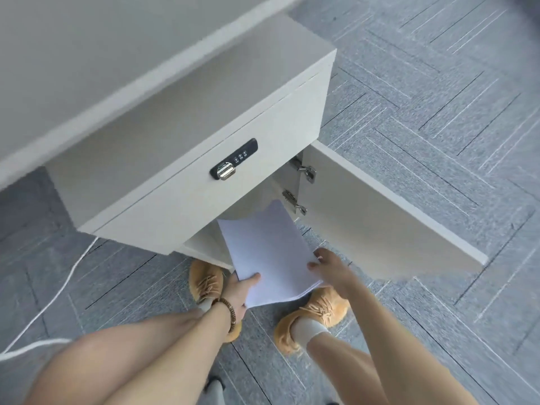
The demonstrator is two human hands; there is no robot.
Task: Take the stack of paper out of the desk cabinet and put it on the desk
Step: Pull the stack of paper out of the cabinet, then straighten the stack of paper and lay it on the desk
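A white stack of paper [270, 252] sticks out of the lower opening of the white desk cabinet [187, 197], its far end still under the cabinet's drawer front. My left hand [238, 296], with a bead bracelet at the wrist, grips the stack's near left corner. My right hand [330, 268] holds its near right edge, thumb on top. The cabinet door [377, 220] stands swung open to the right. The desk top [73, 59] runs across the upper left, above the cabinet.
A combination lock [233, 163] sits on the drawer front. Two tan shoes [315, 314] stand on the grey carpet right in front of the cabinet. A white cable [55, 293] trails over the floor at the left.
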